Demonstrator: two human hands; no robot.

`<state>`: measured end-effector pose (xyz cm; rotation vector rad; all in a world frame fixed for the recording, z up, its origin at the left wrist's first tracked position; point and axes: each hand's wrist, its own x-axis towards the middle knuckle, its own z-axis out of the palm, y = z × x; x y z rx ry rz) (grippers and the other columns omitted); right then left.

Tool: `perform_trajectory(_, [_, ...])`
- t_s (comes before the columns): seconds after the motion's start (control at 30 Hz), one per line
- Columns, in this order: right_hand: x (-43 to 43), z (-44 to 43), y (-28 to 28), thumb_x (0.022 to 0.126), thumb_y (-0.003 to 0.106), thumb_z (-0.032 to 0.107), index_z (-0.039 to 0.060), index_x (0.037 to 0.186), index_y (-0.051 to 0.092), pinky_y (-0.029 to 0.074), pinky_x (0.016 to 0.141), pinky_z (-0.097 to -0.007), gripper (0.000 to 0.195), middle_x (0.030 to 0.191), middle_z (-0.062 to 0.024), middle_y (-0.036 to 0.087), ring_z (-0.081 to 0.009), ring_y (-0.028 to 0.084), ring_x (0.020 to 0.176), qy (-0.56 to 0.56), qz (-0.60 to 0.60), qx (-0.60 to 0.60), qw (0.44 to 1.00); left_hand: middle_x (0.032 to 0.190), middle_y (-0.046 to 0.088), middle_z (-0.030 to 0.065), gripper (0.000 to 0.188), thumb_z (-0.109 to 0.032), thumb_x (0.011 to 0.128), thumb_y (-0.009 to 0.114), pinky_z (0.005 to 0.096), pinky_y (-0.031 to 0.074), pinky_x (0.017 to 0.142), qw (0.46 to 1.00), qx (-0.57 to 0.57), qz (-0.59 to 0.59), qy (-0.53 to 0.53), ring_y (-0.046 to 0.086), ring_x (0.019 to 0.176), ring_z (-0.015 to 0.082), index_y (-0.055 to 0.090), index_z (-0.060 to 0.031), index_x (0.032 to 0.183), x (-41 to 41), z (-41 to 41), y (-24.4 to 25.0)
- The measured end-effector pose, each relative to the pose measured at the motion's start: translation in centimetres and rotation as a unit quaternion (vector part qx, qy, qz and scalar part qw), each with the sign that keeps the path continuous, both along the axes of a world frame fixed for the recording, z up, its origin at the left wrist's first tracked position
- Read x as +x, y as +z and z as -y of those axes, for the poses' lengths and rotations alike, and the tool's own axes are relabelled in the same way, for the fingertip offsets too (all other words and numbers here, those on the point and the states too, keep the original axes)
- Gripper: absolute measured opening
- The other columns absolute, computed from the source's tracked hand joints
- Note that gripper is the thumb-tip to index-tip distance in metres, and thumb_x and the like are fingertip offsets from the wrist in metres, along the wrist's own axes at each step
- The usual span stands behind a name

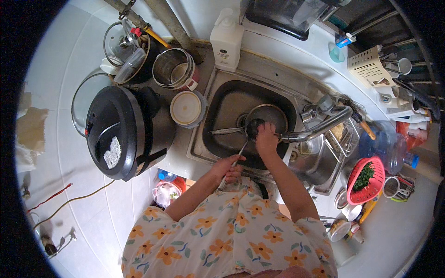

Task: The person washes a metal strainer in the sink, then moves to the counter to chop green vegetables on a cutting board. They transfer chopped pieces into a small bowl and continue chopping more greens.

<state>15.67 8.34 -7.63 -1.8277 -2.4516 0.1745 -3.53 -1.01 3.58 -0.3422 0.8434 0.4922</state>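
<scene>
My left hand (228,169) is closed around the long metal handle (242,149) of what looks like a ladle, held slantwise over the near rim of the sink (222,99). At its far end is a dark round head (253,128), gripped by the fingers of my right hand (267,139). Whether a scrubber is hidden under those fingers I cannot tell. Behind the head, a round metal bowl or pan (274,113) sits in the basin. Another long metal utensil (224,131) lies to the left, near the drain.
A chrome faucet (316,133) reaches in just right of my right hand. Left of the sink stand a black electric pressure cooker (121,132), a lidded container (186,107) and a metal pot (174,67). A white pump bottle (226,45) is behind; a pink colander (377,180) of greens sits right.
</scene>
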Motion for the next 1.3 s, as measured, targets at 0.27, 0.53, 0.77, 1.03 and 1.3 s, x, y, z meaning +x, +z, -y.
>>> perform_trajectory(0.27, [-1.4, -0.7, 2.2, 0.077, 0.064, 0.015, 0.0071, 0.099, 0.064, 0.050, 0.084, -0.0425, 0.023, 0.105, -0.0122, 0.056, -0.0321, 0.053, 0.105, 0.062, -0.087, -0.084, 0.991, 0.052, 0.028, -0.0026, 0.022, -0.032, 0.100, 0.037, 0.0267, 0.021, 0.031, 0.997, 0.038, -0.024, -0.064, 0.027, 0.037, 0.0089, 0.044, -0.0144, 0.088, 0.6, 0.9, -1.7])
perform_trajectory(0.53, [-0.2, -0.7, 0.2, 0.083, 0.065, 0.020, 0.0057, 0.103, 0.066, 0.050, 0.080, -0.0443, 0.025, 0.105, -0.0152, 0.058, -0.0350, 0.057, 0.102, 0.030, -0.097, 0.027, 0.994, 0.051, 0.028, -0.0027, 0.026, -0.034, 0.100, 0.038, 0.0277, 0.021, 0.031, 0.994, 0.057, -0.057, -0.075, 0.026, 0.037, 0.0092, 0.042, -0.0152, 0.083, 1.6, 0.7, -0.6])
perform_trajectory(0.77, [-1.6, 3.8, 1.8, 0.086, 0.065, 0.031, 0.0022, 0.105, 0.065, 0.050, 0.083, -0.0475, 0.034, 0.108, -0.0219, 0.062, -0.0387, 0.061, 0.100, -0.178, -0.213, -0.091, 0.956, 0.051, 0.029, -0.0031, 0.027, -0.036, 0.101, 0.038, 0.0273, 0.022, 0.032, 0.998, 0.049, -0.001, -0.042, 0.025, 0.036, 0.0096, 0.042, -0.0158, 0.083, 1.3, 1.1, -2.3])
perform_trajectory(1.03, [1.1, 1.6, -0.7, 0.084, 0.067, 0.027, 0.0019, 0.102, 0.067, 0.050, 0.082, -0.0459, 0.031, 0.097, -0.0211, 0.065, -0.0390, 0.062, 0.093, -0.121, -0.096, -0.098, 0.983, 0.051, 0.030, -0.0028, 0.027, -0.036, 0.102, 0.037, 0.0274, 0.023, 0.031, 0.999, 0.043, 0.006, -0.027, 0.025, 0.036, 0.0099, 0.042, -0.0160, 0.084, 1.4, 0.9, -1.6])
perform_trajectory(1.3, [-1.4, 4.6, -2.6, 0.083, 0.071, 0.042, -0.0033, 0.108, 0.065, 0.050, 0.085, -0.0427, 0.053, 0.103, -0.0239, 0.066, -0.0371, 0.064, 0.096, -0.321, -0.368, -0.178, 0.854, 0.049, 0.028, -0.0033, 0.029, -0.038, 0.102, 0.035, 0.0282, 0.022, 0.031, 0.998, 0.056, -0.002, -0.024, 0.025, 0.035, 0.0108, 0.040, -0.0172, 0.083, 2.0, 1.0, -1.9])
